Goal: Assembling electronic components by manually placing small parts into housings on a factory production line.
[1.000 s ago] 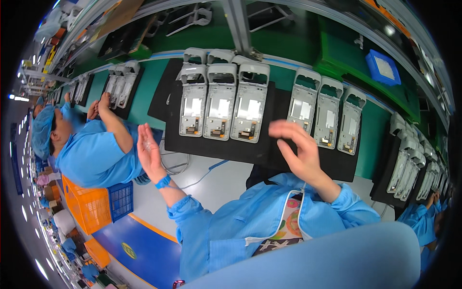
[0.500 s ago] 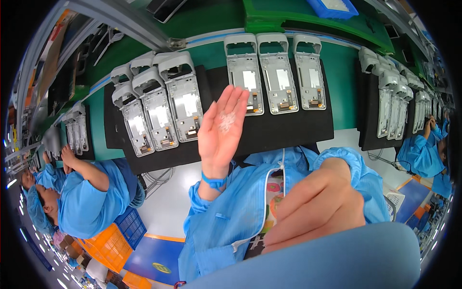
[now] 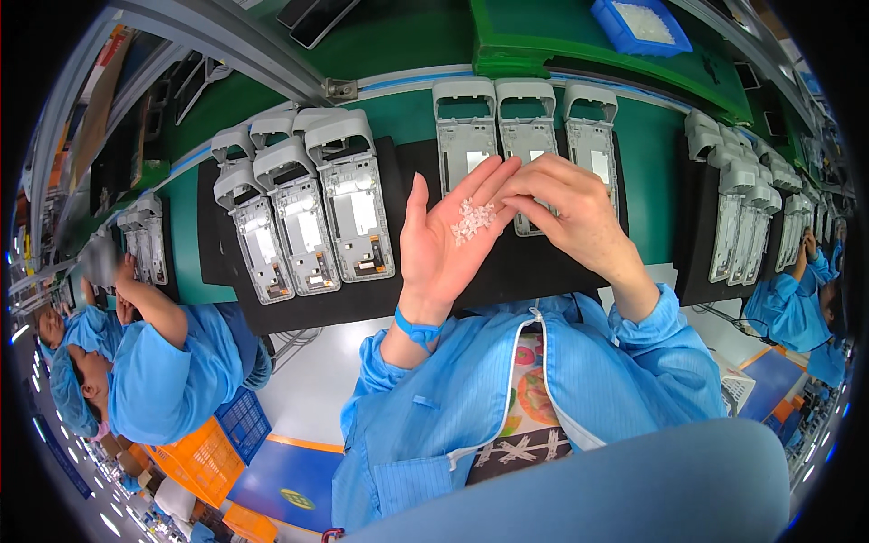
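Note:
My left hand point(image 3: 433, 262) lies palm up with its fingers stretched out. A small heap of tiny whitish, translucent pieces point(image 3: 472, 222) rests on its palm. Close against its fingers, my right hand point(image 3: 579, 213) is closed in a pinch; whatever its fingertips hold is hidden or too small to name. Beyond both hands stand three light-grey device housings point(image 3: 466, 136), each with a handle-like frame at the far end, partly covered by my hands. More such housings point(image 3: 351, 204) lie in a group to the left, with small circuit parts at their near ends.
Black mats point(image 3: 303, 312) lie under the housings on a green bench. A blue tray point(image 3: 625, 41) with similar whitish pieces sits on the raised green shelf. More housings point(image 3: 733, 199) stand at right. Co-workers in blue sit left point(image 3: 172, 362) and right point(image 3: 787, 308). A metal post point(image 3: 226, 45) rises at upper left.
My right hand has come up from near my chest to the fingers of my left hand. My left palm has shifted slightly right and lower, its fingers now pointing more to the right.

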Motion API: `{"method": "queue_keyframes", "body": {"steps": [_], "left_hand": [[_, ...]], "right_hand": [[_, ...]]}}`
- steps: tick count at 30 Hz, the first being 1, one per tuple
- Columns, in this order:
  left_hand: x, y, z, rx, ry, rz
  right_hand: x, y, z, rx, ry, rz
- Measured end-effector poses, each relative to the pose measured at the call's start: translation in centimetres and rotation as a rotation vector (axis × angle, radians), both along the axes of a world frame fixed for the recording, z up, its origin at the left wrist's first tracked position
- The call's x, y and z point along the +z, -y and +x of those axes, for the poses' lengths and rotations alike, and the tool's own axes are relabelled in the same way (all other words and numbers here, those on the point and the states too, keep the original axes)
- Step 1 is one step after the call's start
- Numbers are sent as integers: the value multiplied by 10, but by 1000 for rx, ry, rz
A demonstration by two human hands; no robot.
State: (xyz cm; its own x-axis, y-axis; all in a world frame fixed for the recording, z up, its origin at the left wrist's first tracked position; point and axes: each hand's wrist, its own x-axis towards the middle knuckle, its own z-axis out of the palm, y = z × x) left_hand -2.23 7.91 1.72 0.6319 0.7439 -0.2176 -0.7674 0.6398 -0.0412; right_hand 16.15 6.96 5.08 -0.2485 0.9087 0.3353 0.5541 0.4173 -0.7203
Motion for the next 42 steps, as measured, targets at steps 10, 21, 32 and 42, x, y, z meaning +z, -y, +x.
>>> {"method": "queue_keyframes", "body": {"steps": [10,21,32,42], "left_hand": [[-11,-1,-10,-36,53,37],[-3,-3,-8,-88,-77,26],[-6,-1,-10,-133,-81,80],[-19,6,-22,-90,-337,159]], "right_hand": [[3,-16,-18,115,73,24],[-4,-5,-30,135,93,32],[2,-8,-46,243,216,18],[-3,-22,-19,162,-70,-146]]}}
